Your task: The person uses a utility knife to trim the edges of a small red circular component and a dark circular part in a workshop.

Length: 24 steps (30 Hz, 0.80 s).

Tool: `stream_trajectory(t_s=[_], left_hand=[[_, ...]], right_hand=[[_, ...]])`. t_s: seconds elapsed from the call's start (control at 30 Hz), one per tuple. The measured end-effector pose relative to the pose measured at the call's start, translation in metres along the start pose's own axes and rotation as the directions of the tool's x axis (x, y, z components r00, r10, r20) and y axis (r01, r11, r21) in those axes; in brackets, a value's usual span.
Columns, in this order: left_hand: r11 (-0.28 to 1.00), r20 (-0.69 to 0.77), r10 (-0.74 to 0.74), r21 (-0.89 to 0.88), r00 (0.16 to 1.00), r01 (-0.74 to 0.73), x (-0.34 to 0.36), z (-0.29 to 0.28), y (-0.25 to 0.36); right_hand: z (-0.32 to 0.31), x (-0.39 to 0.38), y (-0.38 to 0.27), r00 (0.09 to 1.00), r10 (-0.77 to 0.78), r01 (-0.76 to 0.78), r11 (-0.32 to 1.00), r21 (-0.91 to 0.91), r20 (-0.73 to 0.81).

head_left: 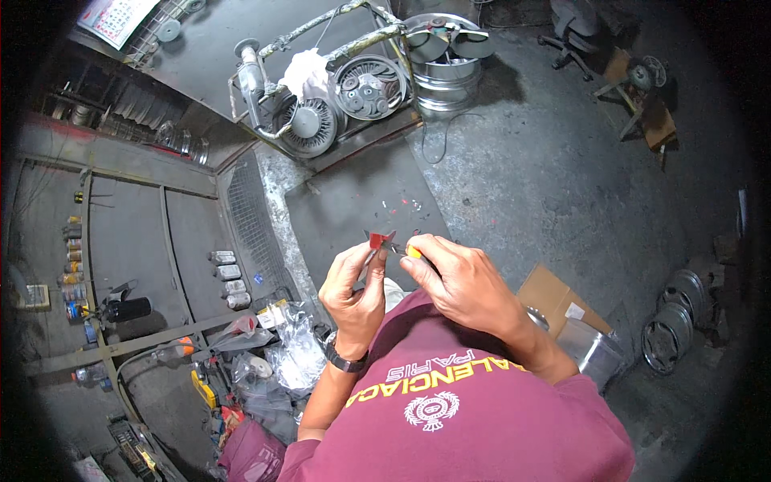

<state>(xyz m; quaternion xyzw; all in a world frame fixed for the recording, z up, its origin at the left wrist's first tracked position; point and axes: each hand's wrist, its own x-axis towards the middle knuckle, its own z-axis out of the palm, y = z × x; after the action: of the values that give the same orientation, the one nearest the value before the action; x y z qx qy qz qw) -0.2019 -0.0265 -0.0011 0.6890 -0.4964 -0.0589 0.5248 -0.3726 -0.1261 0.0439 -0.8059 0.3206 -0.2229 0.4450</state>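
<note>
My left hand (pixel 353 296) pinches a small red piece (pixel 377 240) with dark, pointed parts around it, too small to make out its kind. Closed round a tool with a yellow-orange and dark handle (pixel 414 251), my right hand (pixel 466 281) is just to the right. The tool's thin metal end points left and meets or nearly meets the red piece; I cannot tell which. Both hands are in front of my maroon shirt. Beyond them, small red, white and dark scraps (pixel 401 206) lie on a dark floor mat (pixel 337 193).
Ahead stands a metal frame (pixel 345 44) with wheels (pixel 369 87), beside stacked shiny rims (pixel 446 80). Clear plastic bags (pixel 297 353) and several bottles (pixel 230 273) are at the left. A cardboard box (pixel 554 297) and leaning rims (pixel 671 329) lie right.
</note>
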Motion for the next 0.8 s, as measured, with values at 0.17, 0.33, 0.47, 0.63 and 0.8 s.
stream_trajectory(t_s=[0.17,0.33,0.47,0.63,0.8], left_hand=[[0.999,-0.006,0.035,0.008,0.999,-0.035,-0.001,0.002,-0.002],[0.997,0.017,0.05,0.049,0.999,-0.051,-0.002,0.002,-0.006],[0.999,0.029,0.03,0.04,0.999,-0.031,-0.005,0.005,-0.01],[0.998,-0.037,-0.049,-0.041,0.998,0.048,-0.005,0.004,-0.015],[1.0,0.004,-0.01,-0.021,1.0,0.01,-0.002,0.006,-0.007]], right_hand=[[0.01,0.004,0.005,0.998,-0.05,0.048,0.998,-0.047,-0.044],[0.015,0.007,0.01,0.998,-0.059,0.056,0.996,-0.076,-0.036],[0.019,0.01,0.013,0.996,-0.08,0.076,0.994,-0.082,-0.047],[0.015,0.004,0.011,1.0,-0.026,0.026,0.999,-0.045,-0.007],[0.016,0.012,0.016,0.998,-0.036,0.036,0.999,-0.017,-0.046]])
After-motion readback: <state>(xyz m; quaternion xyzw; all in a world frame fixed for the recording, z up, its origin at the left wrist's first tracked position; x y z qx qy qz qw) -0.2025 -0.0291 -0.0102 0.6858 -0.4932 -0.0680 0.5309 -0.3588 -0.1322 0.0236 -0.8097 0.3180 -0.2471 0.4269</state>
